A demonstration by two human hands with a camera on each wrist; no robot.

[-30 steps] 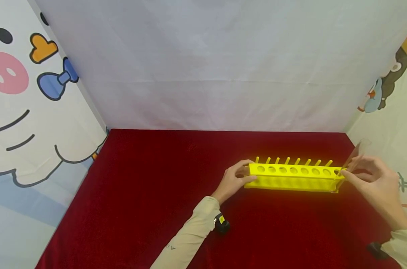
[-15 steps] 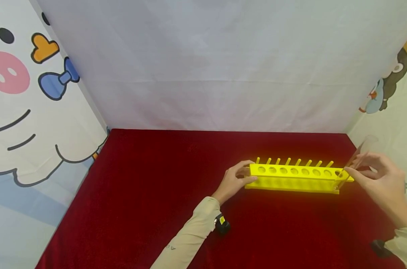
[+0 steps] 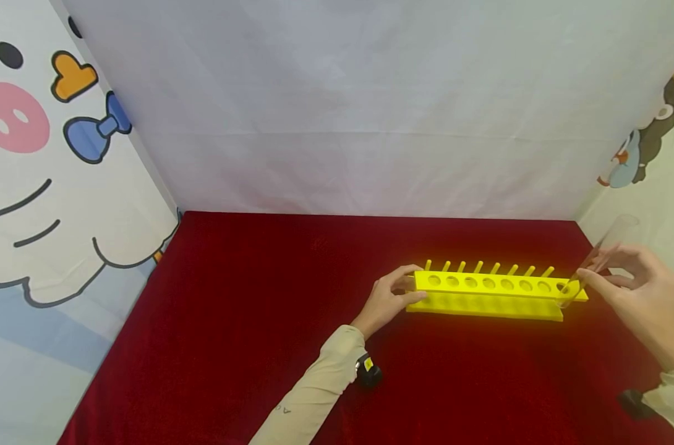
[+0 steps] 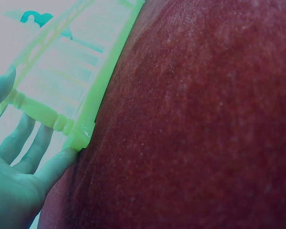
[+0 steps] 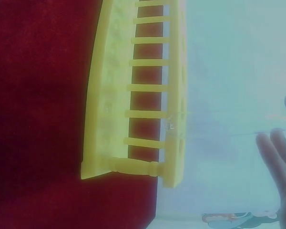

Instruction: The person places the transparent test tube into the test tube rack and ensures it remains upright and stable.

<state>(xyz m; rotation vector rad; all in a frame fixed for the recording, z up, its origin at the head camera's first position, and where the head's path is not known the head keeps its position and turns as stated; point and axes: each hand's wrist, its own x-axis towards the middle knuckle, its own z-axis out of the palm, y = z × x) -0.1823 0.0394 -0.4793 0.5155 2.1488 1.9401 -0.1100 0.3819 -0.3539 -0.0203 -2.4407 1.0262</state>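
Note:
A bright yellow test tube rack [image 3: 487,300] stands on the red cloth, with a row of round holes in its top plate and upright pegs behind. My left hand [image 3: 386,304] holds its left end, thumb in front; in the left wrist view the fingers [image 4: 26,143] reach around the end post. My right hand [image 3: 640,296] pinches a clear test tube [image 3: 621,232], tilted with its mouth up and right. The tube's lower end is at the rightmost hole; in the right wrist view that end [image 5: 170,125] shows at the top plate. Its glass is faint there.
Dark red cloth [image 3: 248,309] covers the table. A pale curtain [image 3: 342,111] hangs behind it. Walls printed with cartoon figures [image 3: 70,216] stand close on the left and right, the right one near my right hand.
My right hand has moved up and to the right with the test tube, whose lower end has risen from near the rack's base to the top plate. The left hand stays on the rack.

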